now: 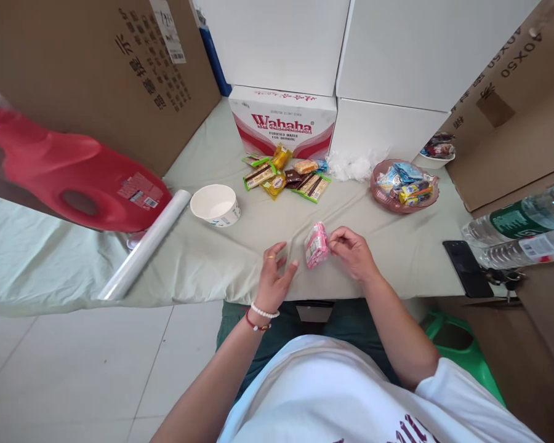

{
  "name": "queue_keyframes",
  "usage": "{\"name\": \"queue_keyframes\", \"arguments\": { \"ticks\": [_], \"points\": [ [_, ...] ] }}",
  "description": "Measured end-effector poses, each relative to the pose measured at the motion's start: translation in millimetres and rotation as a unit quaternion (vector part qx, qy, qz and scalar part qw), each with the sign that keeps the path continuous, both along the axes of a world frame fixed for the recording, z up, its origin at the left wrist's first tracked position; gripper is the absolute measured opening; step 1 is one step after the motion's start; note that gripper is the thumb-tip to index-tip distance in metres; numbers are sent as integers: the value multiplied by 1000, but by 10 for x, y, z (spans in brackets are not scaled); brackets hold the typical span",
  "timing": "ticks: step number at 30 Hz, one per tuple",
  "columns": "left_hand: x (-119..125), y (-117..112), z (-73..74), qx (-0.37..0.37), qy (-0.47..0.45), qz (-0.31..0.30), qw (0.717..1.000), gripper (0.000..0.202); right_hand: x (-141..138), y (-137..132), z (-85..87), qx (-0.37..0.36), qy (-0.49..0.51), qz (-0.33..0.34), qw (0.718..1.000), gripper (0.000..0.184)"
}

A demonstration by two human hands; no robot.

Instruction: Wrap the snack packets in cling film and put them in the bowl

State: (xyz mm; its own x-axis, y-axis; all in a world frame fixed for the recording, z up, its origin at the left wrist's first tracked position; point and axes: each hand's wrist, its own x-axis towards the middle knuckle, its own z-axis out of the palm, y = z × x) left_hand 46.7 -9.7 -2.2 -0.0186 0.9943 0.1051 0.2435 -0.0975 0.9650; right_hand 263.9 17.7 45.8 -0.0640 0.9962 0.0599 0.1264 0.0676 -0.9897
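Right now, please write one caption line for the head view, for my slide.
Right hand pinches a small pink plastic snack packet over the pale green tablecloth; left hand open beside it.

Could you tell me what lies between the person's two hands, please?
In the head view, a pink packet lies there, pinched by the right hand; the left hand is just beside it.

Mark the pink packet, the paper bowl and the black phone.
pink packet (314, 246): head view, middle of the wrapper face.
paper bowl (223, 219): head view, outer wall below the rim.
black phone (466, 268): head view, middle of the dark screen.
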Motion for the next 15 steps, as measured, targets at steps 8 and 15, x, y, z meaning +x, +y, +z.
{"name": "queue_keyframes", "arguments": {
  "ticks": [8,15],
  "points": [
    [439,286,-148,44,185,-107,976,61,264,-44,-317,-89,138,-87,982,21],
    [499,199,-214,90,220,-133,962,61,453,-43,-501,-146,48,-68,986,55]
  ]
}}
